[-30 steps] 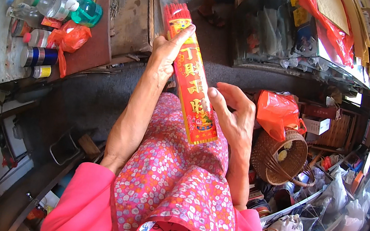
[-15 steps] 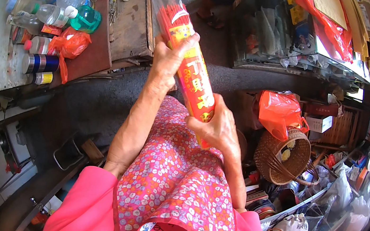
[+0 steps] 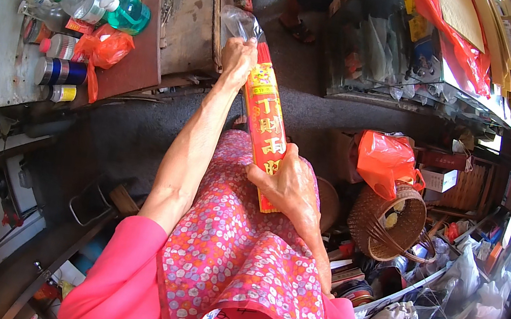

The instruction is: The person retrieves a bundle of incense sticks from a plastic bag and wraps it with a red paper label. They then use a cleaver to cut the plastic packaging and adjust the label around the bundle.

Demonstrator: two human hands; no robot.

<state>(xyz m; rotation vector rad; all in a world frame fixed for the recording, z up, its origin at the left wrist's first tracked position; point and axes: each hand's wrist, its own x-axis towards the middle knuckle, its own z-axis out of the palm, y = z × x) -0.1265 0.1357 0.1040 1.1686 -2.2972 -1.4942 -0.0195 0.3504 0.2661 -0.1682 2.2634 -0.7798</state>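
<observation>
A long red and yellow pack of incense sticks (image 3: 265,111) slants in front of my apron, its clear plastic sleeve (image 3: 243,23) reaching past the upper end. My left hand (image 3: 238,63) is closed at that upper end, gripping the plastic beside the red stick tops. Lower down, my right hand (image 3: 291,188) wraps round the pack near its bottom, thumb across the printed front. The pack's foot shows just below the thumb, over the floral apron (image 3: 243,243).
Bottles (image 3: 83,5) and a red plastic bag (image 3: 105,50) crowd the table at left. At right are a wicker basket (image 3: 362,218), a bright red bag (image 3: 384,162) and cluttered shelves. A glass case (image 3: 373,78) stands at far right. Someone's sandalled foot (image 3: 298,28) shows at the far side.
My left hand has shifted from the pack's upper body up to its plastic end. The pack has turned more upright and slightly about its length, showing more of its printed front.
</observation>
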